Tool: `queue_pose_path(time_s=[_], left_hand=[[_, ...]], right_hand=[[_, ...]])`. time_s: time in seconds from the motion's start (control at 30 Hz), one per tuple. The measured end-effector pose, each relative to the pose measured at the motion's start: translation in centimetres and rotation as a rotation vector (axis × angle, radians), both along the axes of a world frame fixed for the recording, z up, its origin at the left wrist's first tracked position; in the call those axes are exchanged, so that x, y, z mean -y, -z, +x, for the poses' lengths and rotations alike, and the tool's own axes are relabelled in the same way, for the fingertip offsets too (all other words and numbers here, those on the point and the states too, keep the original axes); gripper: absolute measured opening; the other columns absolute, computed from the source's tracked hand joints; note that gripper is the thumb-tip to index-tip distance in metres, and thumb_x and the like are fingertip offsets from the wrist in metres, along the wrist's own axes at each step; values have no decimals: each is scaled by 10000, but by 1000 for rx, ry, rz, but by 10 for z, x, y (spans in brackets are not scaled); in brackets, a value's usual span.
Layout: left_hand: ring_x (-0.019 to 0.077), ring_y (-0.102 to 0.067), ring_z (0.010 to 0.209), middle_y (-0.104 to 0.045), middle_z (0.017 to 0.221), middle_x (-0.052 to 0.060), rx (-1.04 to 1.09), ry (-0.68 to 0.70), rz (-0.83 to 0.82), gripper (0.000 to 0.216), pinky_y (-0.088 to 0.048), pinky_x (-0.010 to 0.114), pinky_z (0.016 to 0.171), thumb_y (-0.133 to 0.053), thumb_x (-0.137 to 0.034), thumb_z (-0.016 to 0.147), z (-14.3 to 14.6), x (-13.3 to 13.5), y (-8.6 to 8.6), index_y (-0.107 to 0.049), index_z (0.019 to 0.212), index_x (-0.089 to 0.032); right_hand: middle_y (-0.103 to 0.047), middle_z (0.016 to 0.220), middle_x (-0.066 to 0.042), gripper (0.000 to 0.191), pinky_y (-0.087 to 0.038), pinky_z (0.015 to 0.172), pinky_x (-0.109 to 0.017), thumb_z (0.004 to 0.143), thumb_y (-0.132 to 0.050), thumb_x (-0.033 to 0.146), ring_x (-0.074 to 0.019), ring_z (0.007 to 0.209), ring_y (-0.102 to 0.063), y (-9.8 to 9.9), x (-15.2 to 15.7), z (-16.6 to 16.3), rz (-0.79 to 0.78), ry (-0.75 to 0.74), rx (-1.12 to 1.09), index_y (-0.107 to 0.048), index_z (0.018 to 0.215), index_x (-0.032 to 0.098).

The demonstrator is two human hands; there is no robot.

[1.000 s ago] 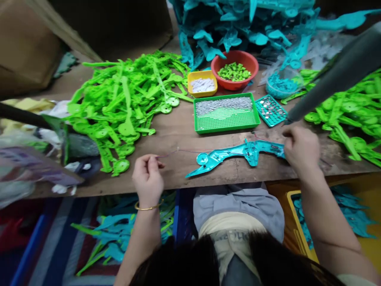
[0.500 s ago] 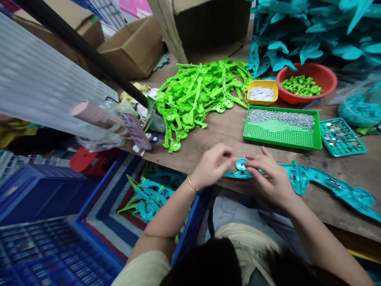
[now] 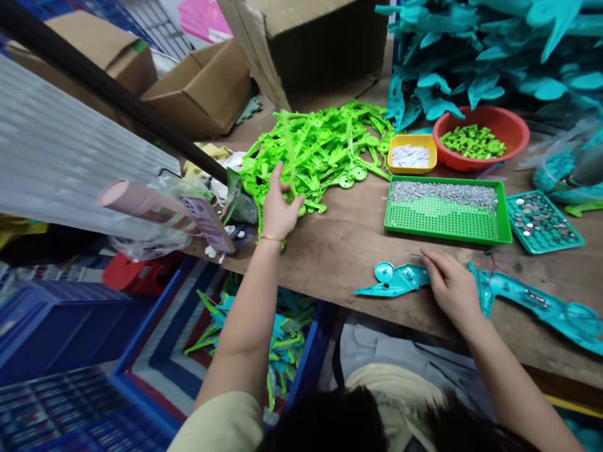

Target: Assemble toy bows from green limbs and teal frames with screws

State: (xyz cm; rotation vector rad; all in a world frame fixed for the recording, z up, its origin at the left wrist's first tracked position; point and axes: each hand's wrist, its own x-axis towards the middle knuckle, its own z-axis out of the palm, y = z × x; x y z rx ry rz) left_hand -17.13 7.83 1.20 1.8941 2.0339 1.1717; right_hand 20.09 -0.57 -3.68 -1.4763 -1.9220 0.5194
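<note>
My left hand point(image 3: 281, 210), a bracelet at the wrist, is at the near edge of a heap of bright green plastic parts point(image 3: 325, 141). Its fingers are closed on a long green plastic part point(image 3: 289, 147), which stands upright and is blurred by motion. My right hand point(image 3: 453, 289) is closed over the teal plastic part point(image 3: 398, 280) lying along the table's front edge. From its fingertips a thin metal piece point(image 3: 414, 254) sticks out to the left; its kind is too small to tell. A round disc point(image 3: 384, 272) sits on the teal part's left end.
A green tray point(image 3: 447, 232) of small metal pieces stands beyond my right hand, beside a teal tray point(image 3: 546, 223) of metal discs. A yellow dish point(image 3: 412, 169) and a red bowl point(image 3: 516, 147) are behind. A phone point(image 3: 207, 223) leans at left. Below is a blue crate point(image 3: 155, 314).
My left hand has left the teal part, gone left to the green heap and closed on a green part. My right hand has shifted slightly right, a thin metal piece now visible in its fingers.
</note>
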Motion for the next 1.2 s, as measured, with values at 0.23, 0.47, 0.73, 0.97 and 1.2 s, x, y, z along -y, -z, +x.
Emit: queue_pose_path(time_s=[0.23,0.47,0.73,0.97,1.2], left_hand=[[181,-682,837,-634,938,36,665,364,-221,931,-569,315,707,-713,-436,785,134,89,29,-115,1487,-311],[119,-527,497,-529,542,-76,171,275,-646,581,-407,233,526,-660,-460,821,140,120,24,-496,1330,-235],[299,-541,1054,-595,1075,133,-380,281,-390,584,-431,403,890,-587,-614,809,173,103,15,-599,1174,-157],[256,-524,1093,-578,1132,87,-233,540,-393,428,-383,404,970,-634,-392,827,177,101,12,-555,1198,-193],[248,-527,1127,-611,1152,71,-109,715,-383,411,-338,428,1040,-642,-368,840,174,92,24,-606,1230,-244]], right_hand=[[-711,1148,-72,345,-562,838,-427,941,-450,350,-291,1018,-692,-4,-1,2,-204,27,156,-677,1166,222],[-726,1107,-80,345,-561,828,-401,935,-456,362,-277,985,-703,-8,1,19,-194,66,101,-689,1141,214],[-721,1124,-74,342,-558,834,-400,939,-452,354,-272,1004,-697,-3,3,17,-146,76,111,-684,1145,211],[-723,1118,-73,343,-558,829,-391,941,-449,353,-266,980,-704,-4,3,19,-151,63,90,-686,1145,212],[-720,1129,-70,343,-551,850,-382,944,-441,354,-255,996,-699,-5,2,19,-171,43,73,-681,1149,221]])
